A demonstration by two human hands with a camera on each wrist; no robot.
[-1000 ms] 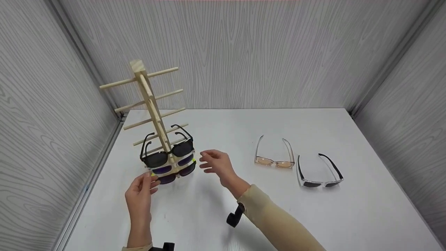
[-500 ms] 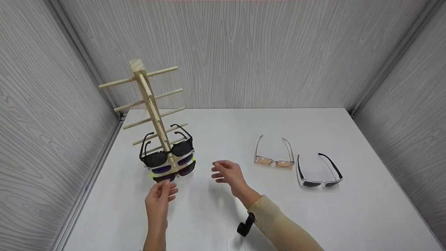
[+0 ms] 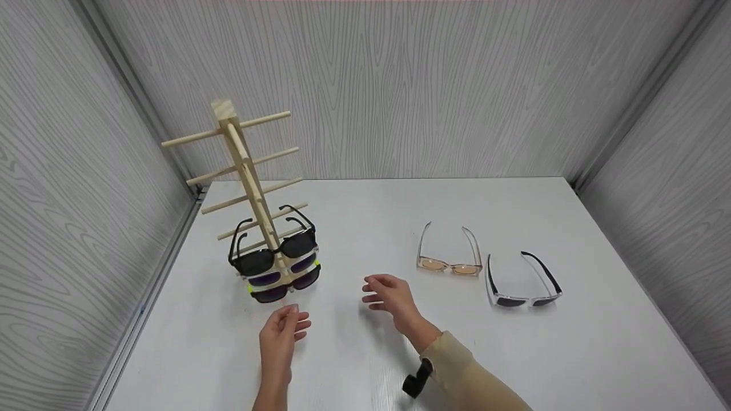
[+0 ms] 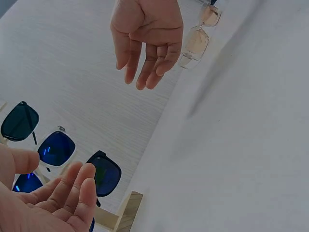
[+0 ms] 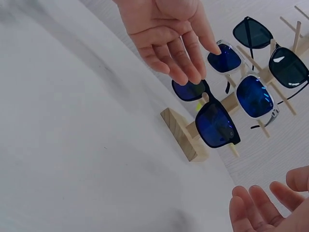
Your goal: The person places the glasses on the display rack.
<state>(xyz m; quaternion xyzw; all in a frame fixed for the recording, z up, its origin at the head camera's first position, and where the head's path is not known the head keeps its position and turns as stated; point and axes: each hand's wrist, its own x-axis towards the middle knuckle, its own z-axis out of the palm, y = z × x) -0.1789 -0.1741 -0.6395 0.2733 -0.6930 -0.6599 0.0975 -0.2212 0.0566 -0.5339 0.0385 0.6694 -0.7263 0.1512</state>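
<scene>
A wooden glasses rack point(image 3: 244, 162) stands at the left in the head view. Three pairs of sunglasses hang on its lower pegs: black-framed sunglasses point(image 3: 255, 262) on top, white-framed sunglasses with blue lenses point(image 5: 255, 96) in the middle, and dark-framed sunglasses point(image 5: 216, 125) lowest. My left hand point(image 3: 281, 334) hovers just in front of the lowest pair, apart from it, fingers relaxed and holding nothing. To the right of the rack, my right hand point(image 3: 393, 299) is held over the table with loosely bent fingers and nothing in them.
Peach-lensed glasses point(image 3: 466, 269) lie on the white table point(image 3: 365, 228) to the right, temples unfolded. Beside them rest sunglasses with a clear front and black temples point(image 3: 510, 302). Grey wood-grain panels point(image 3: 365, 85) enclose the table at the back and both sides.
My left hand has come away from the sunglasses on the rack, moving right and toward me. The right hand has drawn back rightward and nearer. The rack and glasses stay essentially in place.
</scene>
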